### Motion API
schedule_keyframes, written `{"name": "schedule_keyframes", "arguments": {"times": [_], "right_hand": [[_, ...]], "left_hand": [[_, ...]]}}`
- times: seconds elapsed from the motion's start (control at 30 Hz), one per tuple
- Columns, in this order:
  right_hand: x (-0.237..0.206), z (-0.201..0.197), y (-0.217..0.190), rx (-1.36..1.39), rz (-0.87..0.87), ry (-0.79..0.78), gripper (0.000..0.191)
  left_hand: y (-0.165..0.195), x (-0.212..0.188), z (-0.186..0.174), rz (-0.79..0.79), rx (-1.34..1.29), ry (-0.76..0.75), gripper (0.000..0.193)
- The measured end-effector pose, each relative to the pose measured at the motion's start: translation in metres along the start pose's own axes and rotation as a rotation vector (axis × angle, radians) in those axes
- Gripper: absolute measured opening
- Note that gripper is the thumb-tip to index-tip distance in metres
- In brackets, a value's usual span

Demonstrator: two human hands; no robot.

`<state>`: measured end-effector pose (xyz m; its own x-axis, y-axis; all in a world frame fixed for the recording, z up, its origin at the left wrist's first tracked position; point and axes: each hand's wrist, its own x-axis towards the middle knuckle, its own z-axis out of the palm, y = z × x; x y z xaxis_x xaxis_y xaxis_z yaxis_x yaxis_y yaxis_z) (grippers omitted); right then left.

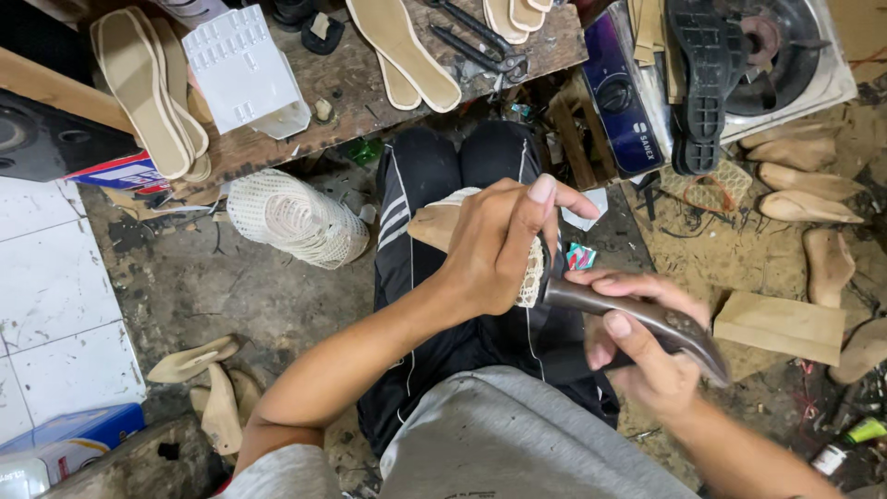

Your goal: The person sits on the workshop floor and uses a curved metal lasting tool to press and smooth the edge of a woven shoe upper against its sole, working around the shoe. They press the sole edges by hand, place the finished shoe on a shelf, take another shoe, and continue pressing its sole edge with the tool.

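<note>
A wooden shoe last (434, 225) wrapped in cream mesh upper (530, 277) rests on the person's lap, over black trousers (416, 185), apparently braced there so the material can be pulled against it. The left hand (504, 245) wraps over the last, fingers curled tight around it, which hides most of the mesh and the last's front end. The right hand (637, 346) has its fingers closed around the handles of dark lasting pincers (647, 319), whose nose meets the mesh edge just under the left thumb; the exact bite point is covered and blurred.

Further out, a roll of white netting (296, 220) lies on the floor just left of the knees. The wooden worktop (351, 83) above carries stacked beige insoles (148, 88), a white moulded plastic block (245, 69), more insoles (407, 51) and metal pliers (476, 42). To the right sit a black outsole (707, 79), bare wooden lasts (804, 185) and a wood block (781, 323). More lasts (208, 388) lie lower left, partly cut off.
</note>
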<state>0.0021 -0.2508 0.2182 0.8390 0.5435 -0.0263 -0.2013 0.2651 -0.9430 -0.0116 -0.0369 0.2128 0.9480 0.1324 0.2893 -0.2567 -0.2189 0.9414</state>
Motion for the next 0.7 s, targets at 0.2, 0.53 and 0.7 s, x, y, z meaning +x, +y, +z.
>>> {"name": "schedule_keyframes", "arguments": {"times": [0.2, 0.53, 0.7], "right_hand": [[-0.003, 0.002, -0.032, -0.581, -0.063, -0.135, 0.021], [-0.005, 0.015, -0.012, 0.129, 0.121, 0.037, 0.026], [-0.022, 0.016, -0.012, -0.150, 0.101, 0.077, 0.026]], "left_hand": [[-0.001, -0.005, -0.002, 0.000, -0.024, -0.033, 0.057], [-0.004, -0.013, -0.001, 0.030, -0.069, -0.038, 0.054], [-0.003, -0.018, -0.002, 0.051, -0.018, -0.048, 0.053]]}}
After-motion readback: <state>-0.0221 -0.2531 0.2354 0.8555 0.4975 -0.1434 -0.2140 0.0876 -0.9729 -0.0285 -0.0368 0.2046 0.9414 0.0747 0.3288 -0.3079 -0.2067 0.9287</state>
